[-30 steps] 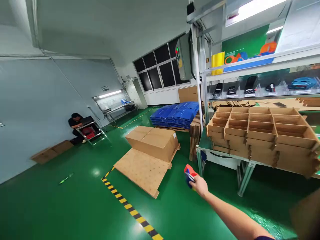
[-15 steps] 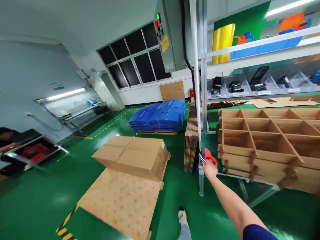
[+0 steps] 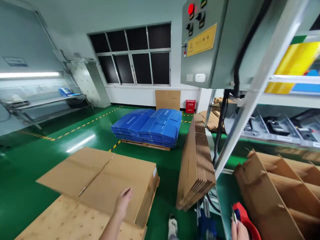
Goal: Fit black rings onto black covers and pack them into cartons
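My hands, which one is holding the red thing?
Your right hand, at the lower right beside the cardboard dividers, grips the red object. Your left hand, seen against the large carton, holds nothing red.

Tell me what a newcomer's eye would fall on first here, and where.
The bright blue stack likely catches the eye first, on a pallet mid-picture. Next come the yellow label on the grey cabinet, upper right, and the red object in the right hand, lower right.
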A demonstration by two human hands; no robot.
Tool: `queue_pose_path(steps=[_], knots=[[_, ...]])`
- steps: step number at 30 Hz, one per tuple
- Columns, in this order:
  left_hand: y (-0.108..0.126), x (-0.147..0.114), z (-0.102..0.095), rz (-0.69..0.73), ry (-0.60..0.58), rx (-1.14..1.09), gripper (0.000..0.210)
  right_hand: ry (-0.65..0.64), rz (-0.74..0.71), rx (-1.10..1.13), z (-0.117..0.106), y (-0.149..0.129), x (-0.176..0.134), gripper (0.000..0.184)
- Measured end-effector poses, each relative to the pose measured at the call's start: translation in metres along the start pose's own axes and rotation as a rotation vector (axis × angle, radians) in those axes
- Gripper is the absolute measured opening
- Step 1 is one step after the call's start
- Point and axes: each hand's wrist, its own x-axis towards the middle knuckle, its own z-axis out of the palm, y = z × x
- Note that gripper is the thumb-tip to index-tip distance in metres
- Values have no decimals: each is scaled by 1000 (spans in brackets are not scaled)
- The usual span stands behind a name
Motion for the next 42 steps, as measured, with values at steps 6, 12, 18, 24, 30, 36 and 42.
queue_pose_path(steps=[6, 12, 18, 24, 30, 36, 42], knots=[[13, 85, 157, 0, -422, 30, 36, -191, -24, 136, 93, -106, 57, 68], [11, 164, 204, -19, -499, 146, 39, -440, 47, 233, 158, -213, 131, 53], [3, 219, 277, -47, -564, 165, 26, -349, 83, 62, 198, -236, 199, 61], [34, 237, 438, 37, -844, 141, 13, -240, 169, -14, 216, -242, 241, 67], [64, 259, 583, 35, -1046, 92, 26, -116, 354, -187, 231, -258, 267, 67], [61, 286, 662, 11, -1156, 116, 31, -106, 448, -343, 264, -292, 291, 68], [54, 295, 696, 113, -1301, 231, 27, -73, 533, -402, 309, -316, 301, 61]])
